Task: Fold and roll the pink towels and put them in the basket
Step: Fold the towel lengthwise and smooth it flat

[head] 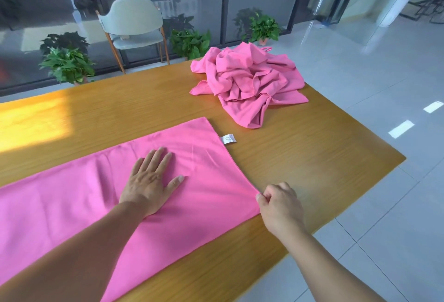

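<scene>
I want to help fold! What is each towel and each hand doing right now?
Flat pink towel: spread smooth on the wooden table.
Towel pile: crumpled, not yet folded.
White tag: sticking out flat from the towel's edge.
Left hand: pressing flat on the towel.
Right hand: fingers pinching the towel's near corner.

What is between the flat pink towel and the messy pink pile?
In the head view, only bare wooden table separates the flat towel from the pile, except the towel's small white tag.
</scene>
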The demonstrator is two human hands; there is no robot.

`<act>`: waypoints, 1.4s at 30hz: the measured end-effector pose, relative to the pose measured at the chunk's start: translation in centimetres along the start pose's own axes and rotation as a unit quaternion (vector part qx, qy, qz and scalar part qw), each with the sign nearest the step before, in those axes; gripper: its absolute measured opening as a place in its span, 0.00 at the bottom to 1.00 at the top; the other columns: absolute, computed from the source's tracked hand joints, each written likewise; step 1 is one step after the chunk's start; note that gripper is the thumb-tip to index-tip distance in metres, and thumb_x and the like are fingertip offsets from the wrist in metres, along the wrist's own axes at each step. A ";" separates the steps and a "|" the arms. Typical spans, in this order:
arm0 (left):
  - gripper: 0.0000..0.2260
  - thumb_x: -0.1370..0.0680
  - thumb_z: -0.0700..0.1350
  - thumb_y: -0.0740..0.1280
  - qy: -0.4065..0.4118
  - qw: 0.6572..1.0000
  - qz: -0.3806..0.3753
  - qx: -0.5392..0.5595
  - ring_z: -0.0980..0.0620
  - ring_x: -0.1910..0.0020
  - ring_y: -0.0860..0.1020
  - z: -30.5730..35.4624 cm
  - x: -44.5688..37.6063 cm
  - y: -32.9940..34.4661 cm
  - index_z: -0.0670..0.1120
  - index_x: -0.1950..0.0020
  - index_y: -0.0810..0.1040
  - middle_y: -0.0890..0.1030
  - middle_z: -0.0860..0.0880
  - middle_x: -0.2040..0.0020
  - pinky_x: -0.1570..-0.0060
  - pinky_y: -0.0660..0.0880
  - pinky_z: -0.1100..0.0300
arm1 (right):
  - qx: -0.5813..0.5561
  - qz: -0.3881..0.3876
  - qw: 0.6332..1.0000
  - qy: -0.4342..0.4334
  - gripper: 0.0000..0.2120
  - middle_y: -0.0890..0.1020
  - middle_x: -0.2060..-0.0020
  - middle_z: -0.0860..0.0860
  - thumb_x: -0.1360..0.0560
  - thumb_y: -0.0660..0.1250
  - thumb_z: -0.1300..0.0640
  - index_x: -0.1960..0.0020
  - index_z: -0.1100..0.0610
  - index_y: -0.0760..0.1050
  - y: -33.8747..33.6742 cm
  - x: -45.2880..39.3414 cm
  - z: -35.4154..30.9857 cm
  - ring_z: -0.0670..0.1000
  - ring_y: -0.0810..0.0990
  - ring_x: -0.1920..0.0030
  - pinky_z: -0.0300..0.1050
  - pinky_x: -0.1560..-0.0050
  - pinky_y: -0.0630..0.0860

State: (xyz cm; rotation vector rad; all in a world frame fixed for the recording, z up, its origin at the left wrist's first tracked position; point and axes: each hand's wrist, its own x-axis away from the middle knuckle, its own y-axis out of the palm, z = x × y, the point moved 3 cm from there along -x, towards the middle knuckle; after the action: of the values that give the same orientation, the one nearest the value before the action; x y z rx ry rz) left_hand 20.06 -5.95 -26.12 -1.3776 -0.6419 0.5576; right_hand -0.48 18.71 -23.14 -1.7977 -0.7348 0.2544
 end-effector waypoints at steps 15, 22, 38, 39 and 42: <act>0.31 0.21 0.65 0.34 -0.084 0.994 0.047 0.060 0.54 0.22 0.36 0.1 4.8 -0.5 0.52 0.20 0.41 0.40 0.53 0.20 0.23 0.38 0.51 | 0.075 -0.065 0.933 -0.345 0.30 0.44 0.20 0.48 0.17 0.40 0.40 0.19 0.52 0.47 7.8 2.0 -14.5 0.47 0.39 0.21 0.44 0.25 0.30; 0.36 0.25 0.70 0.31 -0.061 0.996 0.033 0.060 0.54 0.23 0.33 -0.6 5.8 -0.6 0.53 0.21 0.39 0.36 0.53 0.21 0.24 0.36 0.51 | 0.149 -0.040 0.974 -0.165 0.40 0.37 0.21 0.48 0.23 0.34 0.31 0.20 0.54 0.37 4.5 -1.1 -6.1 0.47 0.35 0.21 0.48 0.22 0.37; 0.35 0.25 0.71 0.32 -0.162 0.986 0.033 0.029 0.56 0.24 0.33 -10.2 16.3 0.7 0.55 0.22 0.37 0.35 0.58 0.22 0.24 0.35 0.54 | 0.174 -0.045 0.927 -0.328 0.39 0.39 0.21 0.44 0.25 0.29 0.31 0.20 0.49 0.37 7.6 0.7 -12.3 0.44 0.34 0.22 0.46 0.23 0.32; 0.36 0.26 0.71 0.32 -0.184 0.982 0.032 0.030 0.56 0.24 0.33 -11.4 17.4 0.5 0.54 0.22 0.38 0.35 0.57 0.22 0.24 0.35 0.54 | 0.190 -0.049 0.929 -0.312 0.40 0.38 0.21 0.45 0.27 0.28 0.31 0.20 0.49 0.35 7.2 0.2 -11.9 0.45 0.34 0.22 0.46 0.23 0.32; 0.36 0.25 0.71 0.33 -0.234 0.971 0.011 0.035 0.54 0.23 0.33 -13.2 19.3 0.4 0.54 0.21 0.38 0.35 0.55 0.21 0.24 0.36 0.51 | 0.187 -0.066 0.933 -0.301 0.41 0.35 0.21 0.47 0.29 0.25 0.31 0.22 0.51 0.32 7.0 0.3 -12.7 0.46 0.32 0.23 0.47 0.24 0.30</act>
State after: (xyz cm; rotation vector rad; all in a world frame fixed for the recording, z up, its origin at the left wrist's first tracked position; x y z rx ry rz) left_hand 43.09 -1.76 -25.79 -1.1929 -0.9771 0.9286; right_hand 8.70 7.65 -25.00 -1.2966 -1.1437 0.8215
